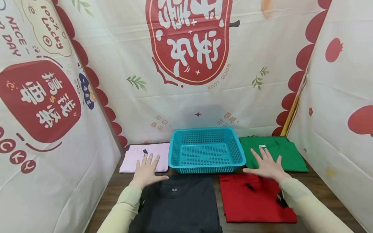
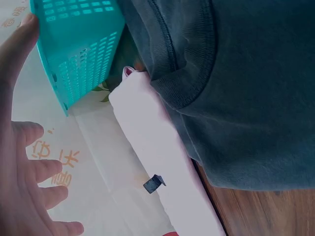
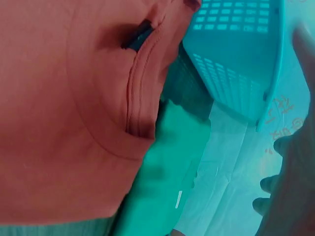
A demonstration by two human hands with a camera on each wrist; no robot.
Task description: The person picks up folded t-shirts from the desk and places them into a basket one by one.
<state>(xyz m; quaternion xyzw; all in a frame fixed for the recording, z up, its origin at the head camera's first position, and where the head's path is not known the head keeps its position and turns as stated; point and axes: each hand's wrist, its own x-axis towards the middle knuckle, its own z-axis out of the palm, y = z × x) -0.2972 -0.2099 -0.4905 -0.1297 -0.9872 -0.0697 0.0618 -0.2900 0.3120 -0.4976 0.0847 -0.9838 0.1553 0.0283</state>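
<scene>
My left hand [image 1: 146,172], fingers spread and holding nothing, hovers between a folded pink shirt [image 1: 131,159] and a folded dark navy T-shirt [image 1: 180,207]. Spread the same way, my right hand [image 1: 266,165] is over the border of a folded red shirt [image 1: 250,200] and a folded green shirt [image 1: 287,155]. Between the two hands, farther back, stands a turquoise plastic basket [image 1: 207,169] with nothing in it. A small black tag [image 2: 154,183] shows on the pink shirt in the left wrist view. Another dark tag [image 3: 139,37] lies at the red shirt's collar.
All of this rests on a dark wood-grain table [image 1: 222,223]. White printed cloth walls [image 1: 116,106] rise behind the basket and along both sides. The basket's back rim is close to the rear cloth.
</scene>
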